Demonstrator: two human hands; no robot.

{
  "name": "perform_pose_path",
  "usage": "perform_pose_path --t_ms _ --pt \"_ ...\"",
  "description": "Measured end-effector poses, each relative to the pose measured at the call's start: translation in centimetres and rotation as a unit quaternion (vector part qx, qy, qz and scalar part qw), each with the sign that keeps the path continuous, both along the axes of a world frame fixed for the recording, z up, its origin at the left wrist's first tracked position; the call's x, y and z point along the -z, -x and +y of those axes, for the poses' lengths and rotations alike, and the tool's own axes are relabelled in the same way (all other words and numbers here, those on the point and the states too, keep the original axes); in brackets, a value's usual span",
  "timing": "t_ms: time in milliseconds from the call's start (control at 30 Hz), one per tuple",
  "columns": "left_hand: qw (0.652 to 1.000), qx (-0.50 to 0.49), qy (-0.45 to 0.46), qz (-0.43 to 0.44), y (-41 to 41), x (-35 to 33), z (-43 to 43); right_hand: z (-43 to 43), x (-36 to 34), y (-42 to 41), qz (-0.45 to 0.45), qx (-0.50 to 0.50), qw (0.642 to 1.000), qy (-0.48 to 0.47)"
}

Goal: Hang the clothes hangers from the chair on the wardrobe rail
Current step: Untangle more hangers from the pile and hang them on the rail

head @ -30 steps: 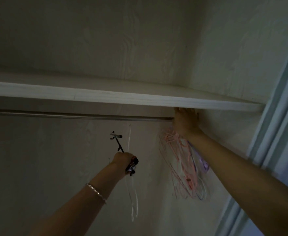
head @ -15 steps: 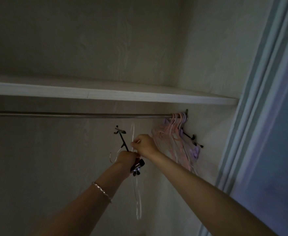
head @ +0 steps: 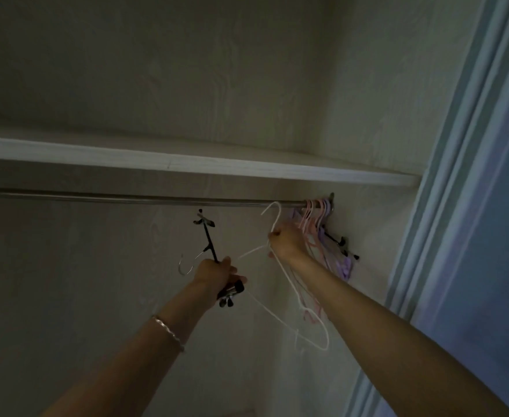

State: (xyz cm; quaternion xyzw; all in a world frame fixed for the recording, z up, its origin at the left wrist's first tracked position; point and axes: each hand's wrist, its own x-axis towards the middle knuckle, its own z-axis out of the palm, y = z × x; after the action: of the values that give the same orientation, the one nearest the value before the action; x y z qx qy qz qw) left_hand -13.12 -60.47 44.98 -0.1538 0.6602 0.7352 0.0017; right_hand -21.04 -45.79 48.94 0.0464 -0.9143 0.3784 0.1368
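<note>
A metal wardrobe rail runs left to right under a shelf. At its right end hang several pink and purple hangers. My right hand grips a white hanger by its neck, with the hook raised just below the rail, left of the hung bunch. My left hand is lower and to the left, shut on a black clip hanger whose metal hook curls out to the left.
A white shelf sits right above the rail. The wardrobe's side wall closes the right end. A pale blue door frame stands further right. The rail's left and middle stretch carries nothing.
My right hand came off the hung bunch, took the white hanger from beside my left hand, and lifted it up and right toward the rail. The left hand stayed nearly still.
</note>
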Motion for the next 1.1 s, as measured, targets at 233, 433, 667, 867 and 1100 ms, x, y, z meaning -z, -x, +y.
perform_pose_path --t_ms 233,433,667,867,1100 --pt "0.998 -0.016 0.059 0.032 -0.6 -0.2 -1.3 -0.2 -2.7 3.6 0.061 0.058 0.996 -0.008" --pt "0.996 -0.027 0.08 0.012 -0.6 0.1 -2.4 -0.7 -1.5 6.5 0.056 0.051 0.995 -0.06" --pt "0.994 -0.053 0.098 0.01 0.3 0.8 -3.1 -1.0 1.2 7.5 0.028 0.007 0.996 -0.082" --pt "0.994 -0.044 0.104 0.006 1.6 0.9 -2.6 -1.0 -1.5 5.7 0.287 0.017 0.95 -0.12" --pt "0.993 -0.032 0.11 0.018 3.4 1.2 -1.6 -0.9 -2.4 9.2 0.215 -0.035 0.876 -0.43"
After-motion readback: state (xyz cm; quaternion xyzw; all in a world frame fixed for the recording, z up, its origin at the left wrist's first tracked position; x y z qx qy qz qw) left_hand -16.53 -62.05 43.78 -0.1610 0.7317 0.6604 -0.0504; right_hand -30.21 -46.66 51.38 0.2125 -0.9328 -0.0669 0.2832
